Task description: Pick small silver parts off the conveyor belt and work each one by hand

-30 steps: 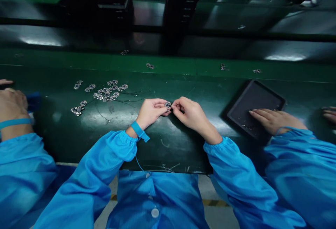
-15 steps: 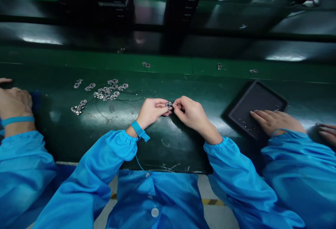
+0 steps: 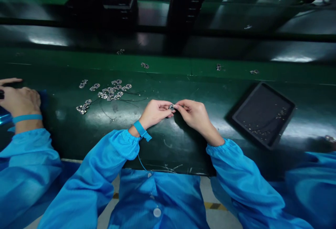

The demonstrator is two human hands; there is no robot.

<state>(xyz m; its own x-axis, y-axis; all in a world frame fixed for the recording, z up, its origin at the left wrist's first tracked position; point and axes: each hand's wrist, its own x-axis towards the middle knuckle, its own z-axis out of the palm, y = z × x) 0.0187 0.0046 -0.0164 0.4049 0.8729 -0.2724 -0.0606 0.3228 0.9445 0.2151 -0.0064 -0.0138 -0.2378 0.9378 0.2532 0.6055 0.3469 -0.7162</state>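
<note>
**Board (image 3: 172, 107) held at the left fingertips, right fingertips at its edge**

The board sits at the very ends of the left hand's (image 3: 153, 114) fingers, pinched between thumb and fingers, its face partly showing. The right hand (image 3: 195, 116) meets it from the other side, thumb and forefinger pressed together at the board's right edge; whether they grip the board or a tiny part on it is too small to tell.

Both hands are just above the bench (image 3: 194, 152), in front of the person's body. The forearms slant inward, wrists near the bench, the right hand's knuckles arched and its other fingers curled under. A blue strap (image 3: 141, 131) circles the left wrist. Left of the hands lies a cluster of boards (image 3: 111, 90) with thin wires; well to the right, a tray (image 3: 258, 104) holds small bits.
</note>
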